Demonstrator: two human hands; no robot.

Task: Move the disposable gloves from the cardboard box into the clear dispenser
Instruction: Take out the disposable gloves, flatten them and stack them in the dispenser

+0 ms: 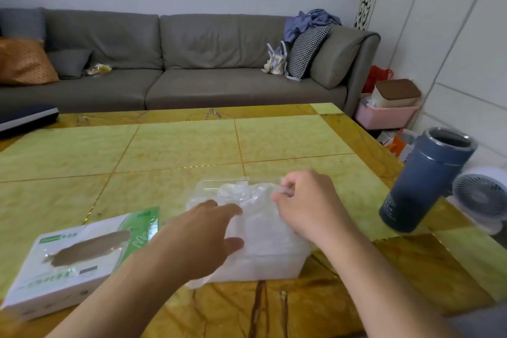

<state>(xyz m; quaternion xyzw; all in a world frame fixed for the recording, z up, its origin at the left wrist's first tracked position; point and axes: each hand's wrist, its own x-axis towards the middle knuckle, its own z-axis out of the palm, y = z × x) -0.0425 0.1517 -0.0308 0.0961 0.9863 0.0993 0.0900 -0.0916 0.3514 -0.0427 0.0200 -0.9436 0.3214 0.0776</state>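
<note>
**Two hands on the glove pile**

The left hand (204, 239) lies flat with straight fingers on the gloves (258, 228). The right hand (304, 204) seems to pinch their crinkly top. The gloves sit, white and see-through, in the clear dispenser (219, 182) on the table (178, 145). The cardboard box (71, 261) lies left, the blue cup (424, 181) and small fan (482, 197) right.
</note>
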